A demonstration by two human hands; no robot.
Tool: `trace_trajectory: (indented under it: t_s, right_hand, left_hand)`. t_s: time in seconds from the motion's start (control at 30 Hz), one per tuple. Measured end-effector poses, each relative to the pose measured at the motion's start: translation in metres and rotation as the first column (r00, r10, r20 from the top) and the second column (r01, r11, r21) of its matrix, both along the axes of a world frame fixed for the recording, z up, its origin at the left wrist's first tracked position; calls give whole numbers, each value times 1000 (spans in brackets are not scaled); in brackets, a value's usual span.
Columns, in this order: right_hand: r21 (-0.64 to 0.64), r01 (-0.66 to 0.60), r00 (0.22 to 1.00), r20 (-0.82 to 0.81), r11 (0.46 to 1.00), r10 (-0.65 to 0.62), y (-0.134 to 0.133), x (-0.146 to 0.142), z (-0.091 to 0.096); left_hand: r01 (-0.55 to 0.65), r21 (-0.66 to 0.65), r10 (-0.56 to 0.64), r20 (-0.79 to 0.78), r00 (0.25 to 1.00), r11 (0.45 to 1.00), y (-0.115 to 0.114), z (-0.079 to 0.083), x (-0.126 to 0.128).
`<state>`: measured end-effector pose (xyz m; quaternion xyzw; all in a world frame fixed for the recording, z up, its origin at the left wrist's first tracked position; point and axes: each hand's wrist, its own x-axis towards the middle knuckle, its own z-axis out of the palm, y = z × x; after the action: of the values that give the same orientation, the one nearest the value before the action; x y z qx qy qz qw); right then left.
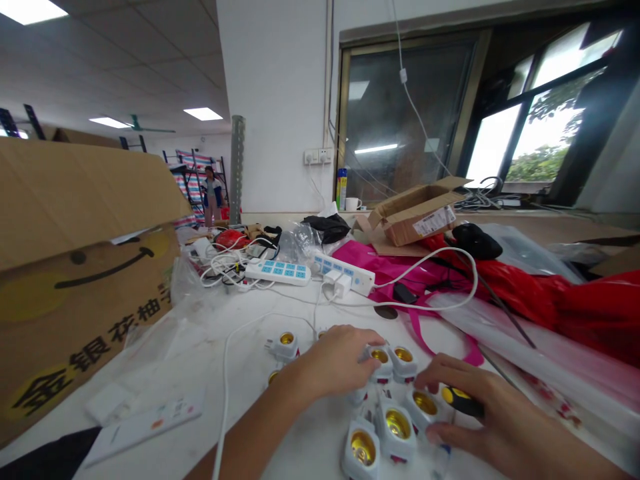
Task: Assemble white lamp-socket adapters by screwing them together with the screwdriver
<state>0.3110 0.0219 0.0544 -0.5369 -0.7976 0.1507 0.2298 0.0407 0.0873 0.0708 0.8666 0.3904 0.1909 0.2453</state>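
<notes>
Several white plug-in lamp sockets with brass-coloured threaded cups stand grouped on the white table. My left hand [343, 360] reaches in from the left, its thumb and forefinger closed on a lamp socket [380, 356] at the back of the group. Beside it stands another lamp socket [403, 355]. My right hand [480, 407] holds a screwdriver [463, 401] with a black and yellow handle against its palm; the shaft is hidden. The thumb and fingers of that hand also straddle a lamp socket [424, 404]. Nearer me are two more lamp sockets, one [397, 425] behind the other [362, 448].
Lamp sockets [287, 340] also stand left of my forearm. A white cable [226, 373] crosses the table. Power strips [279, 271] and tangled cords lie behind. A large carton [85, 320] borders the left; pink fabric [365, 257] and plastic wrap [530, 353] lie right. A person [212, 197] stands far back.
</notes>
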Motion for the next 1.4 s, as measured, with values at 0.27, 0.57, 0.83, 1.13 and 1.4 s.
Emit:
trace_trajectory:
  t_s: [0.27,0.57,0.83,1.13,1.4]
  right_hand:
    - [-43,-57,997,40,997,59,14,9,-21]
    - [1,-91,995,34,996,91,17,9,-24]
    - [137,-69,996,69,988,60,15,6,-22]
    - [101,-133,991,25,986,131,16,13,-21]
    - [65,-120,991,74,991,115,12,10,-19]
  left_hand:
    - [-11,113,8,24,1000,994,3,-7,4]
    - [308,11,-303,-137,943,951,-21,29,2]
    - [378,15,-348,-355,868,926,-35,34,12]
    - [252,49,-229,-275,934,967,-33,32,12]
    - [304,39,-287,-227,930,952,-28,27,8]
